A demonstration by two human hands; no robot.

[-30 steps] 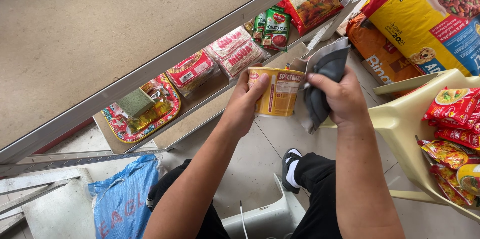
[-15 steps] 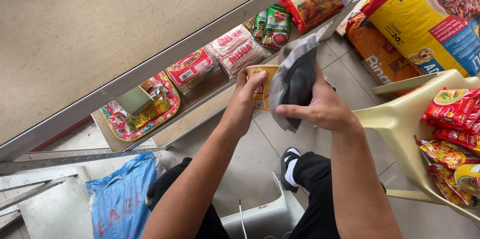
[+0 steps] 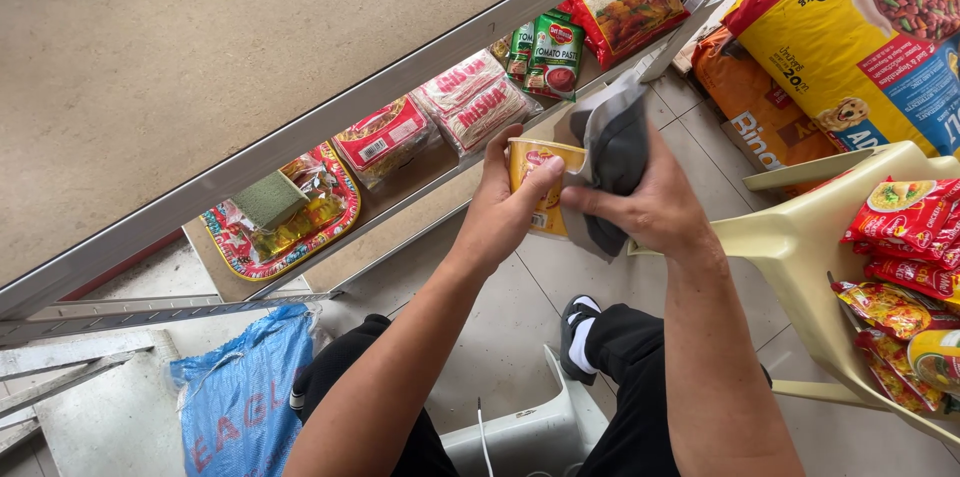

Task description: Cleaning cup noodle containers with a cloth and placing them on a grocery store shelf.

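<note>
Yellow cup (image 3: 540, 180) gripped in left hand (image 3: 510, 212), grey cloth (image 3: 615, 152) clutched in right hand (image 3: 650, 212).

The yellow cup (image 3: 540, 177) is a round instant-noodle cup with red print on its side and a pale rim. It stands almost upright in the air, in front of the lower shelf edge, well above the floor. The grey cloth (image 3: 612, 157) is crumpled and folded, pressed against the right side of the cup and hanging a little below it.
</note>
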